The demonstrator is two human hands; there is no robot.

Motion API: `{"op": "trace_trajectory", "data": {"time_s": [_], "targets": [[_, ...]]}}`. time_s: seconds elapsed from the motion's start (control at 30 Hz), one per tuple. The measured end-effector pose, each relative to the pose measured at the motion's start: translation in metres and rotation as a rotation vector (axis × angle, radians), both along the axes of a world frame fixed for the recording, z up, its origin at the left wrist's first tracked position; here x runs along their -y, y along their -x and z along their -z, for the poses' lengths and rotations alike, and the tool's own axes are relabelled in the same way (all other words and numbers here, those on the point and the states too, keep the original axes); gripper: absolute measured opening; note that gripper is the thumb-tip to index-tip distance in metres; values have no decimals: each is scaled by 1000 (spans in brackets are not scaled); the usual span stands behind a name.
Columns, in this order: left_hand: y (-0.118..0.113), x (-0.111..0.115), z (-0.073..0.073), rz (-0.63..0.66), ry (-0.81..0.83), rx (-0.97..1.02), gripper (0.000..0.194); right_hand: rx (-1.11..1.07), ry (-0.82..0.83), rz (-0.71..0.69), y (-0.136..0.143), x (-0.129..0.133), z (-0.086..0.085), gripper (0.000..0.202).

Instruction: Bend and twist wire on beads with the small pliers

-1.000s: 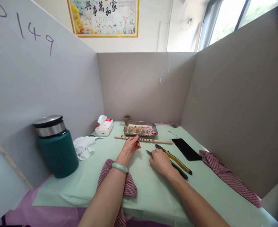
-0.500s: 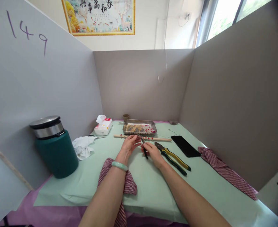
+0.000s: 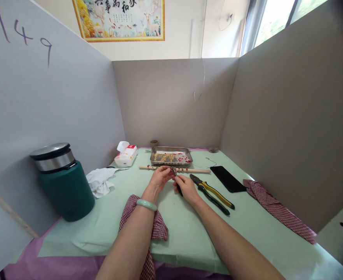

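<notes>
My right hand (image 3: 187,189) is closed around small black-handled pliers (image 3: 180,189), whose jaws point away from me toward my left fingertips. My left hand (image 3: 160,177), with a pale green bangle (image 3: 147,204) on its wrist, pinches something tiny at the plier tips; it is too small to make out. Just beyond both hands lies a thin wooden stick (image 3: 202,171) with small red beads (image 3: 185,170) along it. Behind the stick stands a metal tray (image 3: 171,149) of gold and red bits.
Large yellow-and-green pliers (image 3: 215,196) and a black flat rectangle (image 3: 228,179) lie right of my hands. Checked cloth (image 3: 160,227) sits under my left forearm. At left are a teal flask (image 3: 68,192), crumpled tissue (image 3: 100,182) and a tissue pack (image 3: 126,155). Grey panels (image 3: 174,101) enclose the table.
My right fingers have shifted slightly around the small pliers, and less of the black handle shows. Both hands stay close together. The whole view has shifted slightly.
</notes>
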State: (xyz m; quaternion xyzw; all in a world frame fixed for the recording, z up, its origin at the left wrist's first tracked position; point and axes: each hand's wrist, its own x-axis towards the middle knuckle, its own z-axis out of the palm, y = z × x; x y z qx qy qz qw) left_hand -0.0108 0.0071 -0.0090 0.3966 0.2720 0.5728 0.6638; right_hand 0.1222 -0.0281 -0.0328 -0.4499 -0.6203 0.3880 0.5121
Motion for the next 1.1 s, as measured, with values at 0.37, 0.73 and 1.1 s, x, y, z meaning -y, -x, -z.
{"op": "trace_trajectory", "data": {"time_s": [0.37, 0.73, 1.1], "targets": [[-2, 4, -6, 89, -169, 42, 27, 329, -352, 221, -7, 1, -4, 31], [-1, 10, -11, 149, -251, 26, 30, 348, -347, 121, -9, 6, -6, 29], [-1, 14, -15, 152, -251, -96, 39, 158, -324, 39, -12, 8, -12, 29]]}}
